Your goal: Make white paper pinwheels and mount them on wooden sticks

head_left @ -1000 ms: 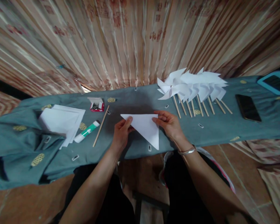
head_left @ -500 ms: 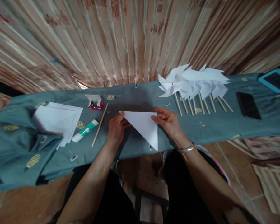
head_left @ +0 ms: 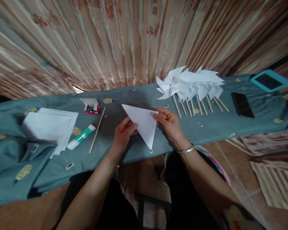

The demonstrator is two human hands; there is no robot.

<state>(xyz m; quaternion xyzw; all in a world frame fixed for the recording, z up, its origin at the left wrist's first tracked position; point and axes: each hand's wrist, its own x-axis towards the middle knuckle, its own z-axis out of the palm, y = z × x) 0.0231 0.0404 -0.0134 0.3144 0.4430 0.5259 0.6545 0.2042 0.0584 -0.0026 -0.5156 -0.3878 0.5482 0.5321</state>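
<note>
While my L hand is pinching the slanted edge of the white paper triangle, thumb on top, my R hand is gripping its upper R corner betw. thumb & fingers. From afar I'm holding it betw. the 2 hands over the grey-green cloth, w/ 1 loose stick, a green-white tube & an open red box lying L, & white pinwheels resting R.

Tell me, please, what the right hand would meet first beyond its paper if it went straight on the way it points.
Beyond the white paper triangle, the right hand would probably meet the patterned curtain first, passing over the tablecloth, though depth is unclear.
</note>
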